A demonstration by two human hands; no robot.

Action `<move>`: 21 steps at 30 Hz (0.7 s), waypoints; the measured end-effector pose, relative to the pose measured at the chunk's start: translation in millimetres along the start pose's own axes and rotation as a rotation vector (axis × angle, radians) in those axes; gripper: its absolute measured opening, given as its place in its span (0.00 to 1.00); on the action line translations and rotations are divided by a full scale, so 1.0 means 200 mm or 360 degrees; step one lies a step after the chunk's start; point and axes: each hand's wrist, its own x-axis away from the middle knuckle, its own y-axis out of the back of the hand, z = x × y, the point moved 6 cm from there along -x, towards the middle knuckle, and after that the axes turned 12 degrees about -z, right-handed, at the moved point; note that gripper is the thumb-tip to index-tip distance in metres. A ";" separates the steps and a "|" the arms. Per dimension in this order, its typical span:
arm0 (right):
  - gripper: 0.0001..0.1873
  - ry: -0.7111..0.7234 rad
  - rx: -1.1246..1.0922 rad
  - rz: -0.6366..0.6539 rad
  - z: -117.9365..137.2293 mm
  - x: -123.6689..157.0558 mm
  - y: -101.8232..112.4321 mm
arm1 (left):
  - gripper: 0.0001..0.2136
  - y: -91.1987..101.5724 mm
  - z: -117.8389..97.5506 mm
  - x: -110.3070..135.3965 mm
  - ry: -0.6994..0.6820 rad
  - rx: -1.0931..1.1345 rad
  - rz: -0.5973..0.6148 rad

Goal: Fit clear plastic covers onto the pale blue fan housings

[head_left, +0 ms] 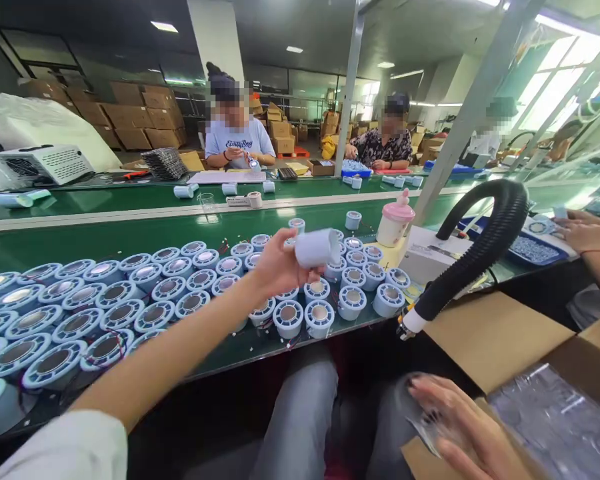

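Observation:
My left hand (279,265) is closed around a light blue cylindrical housing (316,248), held on its side above the green bench. Below and around it stand rows of similar blue housings (289,316), with round metallic discs set in their slotted tops and thin wires beside some. Low on the right, my right hand (463,420) grips a clear plastic cup-like piece (420,413); blur hides its exact shape. That hand is beside an open cardboard box (500,333) holding more clear plastic pieces (555,413).
A black flexible hose (485,233) arches over the bench edge from a white machine (430,257). A pink-lidded cup (395,220) stands near a slanted metal post (473,100). Across the green bench (105,223) sit co-workers (240,140); another person's hands (585,230) work at right.

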 end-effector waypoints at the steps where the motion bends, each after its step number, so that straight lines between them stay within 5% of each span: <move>1: 0.23 0.0122 0.0024 -0.0008 0.10 -0.04 -0.05 | 0.29 -0.08 0.08 0.13 0.0222 0.0422 0.0123; 4: 0.28 0.0430 0.0251 -0.0035 0.32 -0.13 -0.17 | 0.30 -0.32 0.32 0.49 0.0880 0.1127 0.0389; 7: 0.28 0.0541 0.0535 -0.0113 0.44 -0.16 -0.22 | 0.18 -0.45 0.43 0.70 0.1022 0.1053 0.0601; 11: 0.23 0.0398 0.0674 0.0076 0.44 -0.15 -0.26 | 0.10 -0.47 0.38 0.75 0.0643 0.0481 0.0804; 16: 0.00 -0.0033 0.0060 0.0465 0.37 -0.13 -0.29 | 0.13 -0.37 0.28 0.73 -0.0051 -0.0151 0.0433; 21: 0.13 -0.0431 -0.0335 0.0301 0.36 -0.14 -0.26 | 0.30 -0.38 0.36 0.77 -0.0356 -0.0097 0.0237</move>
